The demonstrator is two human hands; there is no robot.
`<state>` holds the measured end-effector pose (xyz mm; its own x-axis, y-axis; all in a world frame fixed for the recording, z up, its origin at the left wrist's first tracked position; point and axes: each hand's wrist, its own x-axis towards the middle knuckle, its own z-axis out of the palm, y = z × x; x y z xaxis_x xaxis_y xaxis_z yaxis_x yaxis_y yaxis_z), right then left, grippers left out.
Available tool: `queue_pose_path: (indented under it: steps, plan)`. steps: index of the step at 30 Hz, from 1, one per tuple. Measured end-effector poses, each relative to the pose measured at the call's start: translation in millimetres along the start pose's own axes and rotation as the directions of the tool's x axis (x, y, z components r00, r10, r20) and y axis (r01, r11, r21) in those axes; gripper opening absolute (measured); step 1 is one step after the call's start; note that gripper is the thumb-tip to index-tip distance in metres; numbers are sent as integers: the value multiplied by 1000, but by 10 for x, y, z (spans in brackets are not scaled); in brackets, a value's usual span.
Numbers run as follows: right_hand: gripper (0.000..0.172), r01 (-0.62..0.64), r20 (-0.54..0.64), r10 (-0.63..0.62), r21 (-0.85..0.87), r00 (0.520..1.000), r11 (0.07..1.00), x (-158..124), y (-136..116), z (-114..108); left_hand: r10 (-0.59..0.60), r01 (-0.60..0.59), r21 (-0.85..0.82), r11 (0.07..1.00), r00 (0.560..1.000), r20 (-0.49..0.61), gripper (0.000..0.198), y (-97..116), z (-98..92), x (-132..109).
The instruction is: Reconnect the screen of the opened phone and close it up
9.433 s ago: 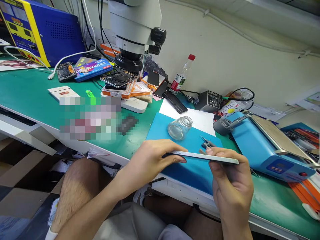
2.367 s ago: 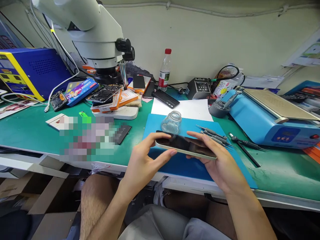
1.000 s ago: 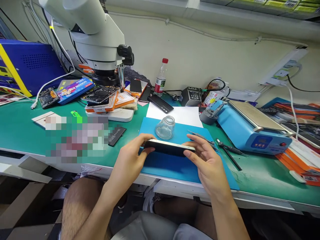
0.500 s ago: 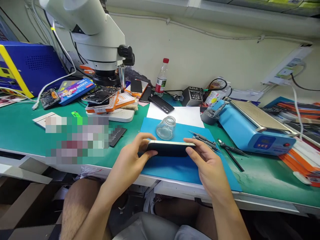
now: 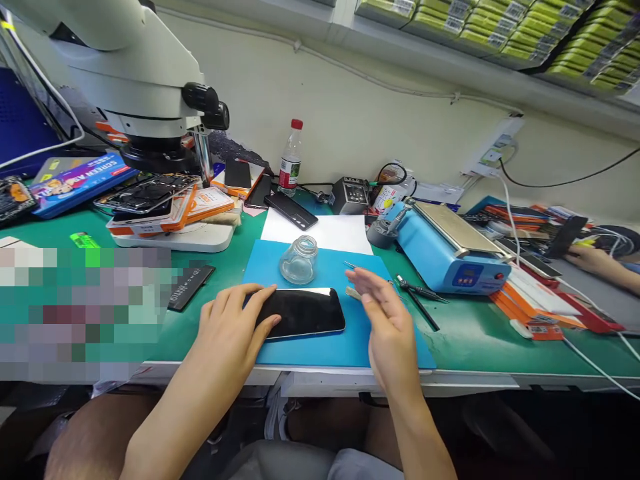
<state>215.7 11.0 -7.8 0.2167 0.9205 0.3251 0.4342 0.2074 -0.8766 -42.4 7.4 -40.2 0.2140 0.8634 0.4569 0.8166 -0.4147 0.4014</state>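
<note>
A black smartphone [image 5: 305,312] lies screen up on the blue mat [image 5: 320,350]. My left hand [image 5: 231,333] rests on the phone's left end, fingers lying flat over its edge. My right hand [image 5: 387,327] hovers just right of the phone, fingers stretched out and apart, holding nothing. Thin grey screwdrivers [image 5: 353,266] lie on the mat just beyond my right fingertips. A small empty glass jar [image 5: 299,260] stands behind the phone.
A microscope [image 5: 130,73] with opened phones [image 5: 147,197] under it stands at the left. A blue heating machine [image 5: 445,250] sits right of the mat, black tweezers [image 5: 419,301] beside it. Another person's hand [image 5: 593,257] shows at the far right. A water bottle [image 5: 290,157] stands by the wall.
The phone was held edge-up in both hands above the mat. It now lies flat on the mat, my right hand has let go and opened, and the camera has turned right.
</note>
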Motion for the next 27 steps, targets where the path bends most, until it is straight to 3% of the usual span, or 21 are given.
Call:
queue_pose_path:
  steps: [3, 6, 9, 13, 17, 22, 27]
  plan:
    - [40, 7, -123, -25, -142, 992, 990, 89, 19, -269, 69, -67, -38, 997, 996, 56, 46, -35, -24, 0]
    - [35, 44, -56, -67, -335, 996, 941, 182, 37, -475, 112, -104, -86, 991, 989, 99, 61, -60, -91, 21]
    - [30, 148, 88, -121, -481, 989, 864, 212, 77, -469, 104, -88, -137, 987, 988, 116, 62, -62, -168, 55]
    - [40, 219, 142, -167, -619, 976, 754, 174, 134, -328, 148, -128, -192, 973, 985, 91, 59, 0, -256, 79]
    - [38, 271, 194, -190, -664, 962, 697, 165, 146, -319, 176, -164, -207, 964, 984, 37, 57, 97, -261, 88]
    - [27, 296, 264, -157, -646, 952, 703, 265, 106, -380, 112, -71, -237, 969, 980, 164, 54, 114, -157, 133]
    - [17, 282, 329, -74, -649, 941, 707, 421, 51, -393, 49, -35, -138, 990, 994, 100, 78, 68, -110, 128]
